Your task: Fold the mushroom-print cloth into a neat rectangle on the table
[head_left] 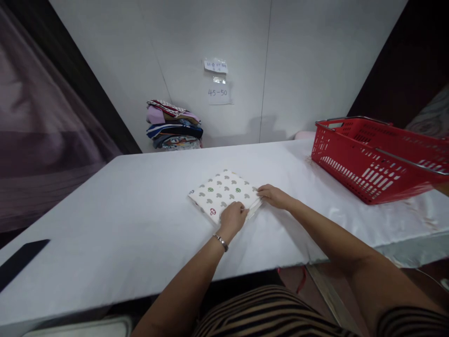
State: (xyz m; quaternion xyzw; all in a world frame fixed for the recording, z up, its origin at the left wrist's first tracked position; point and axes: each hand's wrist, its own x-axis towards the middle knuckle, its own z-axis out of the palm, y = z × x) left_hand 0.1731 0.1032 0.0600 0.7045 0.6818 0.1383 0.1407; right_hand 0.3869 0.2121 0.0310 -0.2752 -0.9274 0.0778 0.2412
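A folded white cloth (226,189) printed with grey, green and red mushroom-like shapes lies flat on the white-covered table (140,210), turned so a corner points away from me. My left hand (233,216), with a bracelet on its wrist, is closed with curled fingers on the cloth's near edge. At the right corner, my right hand (275,195) pinches the layered edge between thumb and fingers. Between the two hands the white layers of the fold show. The undersides of the fingers are partly hidden.
A red plastic basket (372,161) with metal handles stands at the table's right. Behind the far edge is a stack of folded clothes (174,126) against the wall. A dark flat item (23,260) lies at the left edge. Paper labels (219,92) hang on the wall.
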